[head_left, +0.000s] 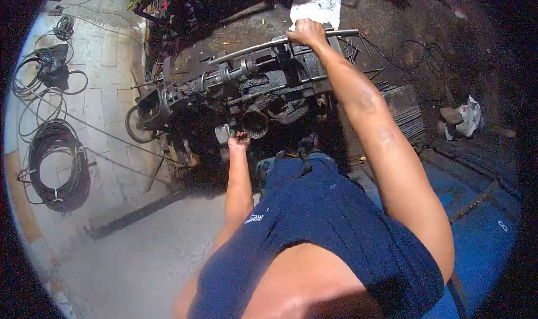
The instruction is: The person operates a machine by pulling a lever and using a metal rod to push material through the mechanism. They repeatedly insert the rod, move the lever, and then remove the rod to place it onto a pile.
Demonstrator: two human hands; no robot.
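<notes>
Head view: outstretched right hand (307,33) closed round bar (347,32); left hand (239,140) curled, hold unclear.

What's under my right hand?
Your right hand is closed over the long metal bar, which shows on both sides of it. The stretch inside your grip is covered, so I can't see it.

A navy-blue cloth shirt (330,201) with a rounded neckline (305,243) carries small white lettering (256,217) on its front, leaving both forearms bare.
</notes>
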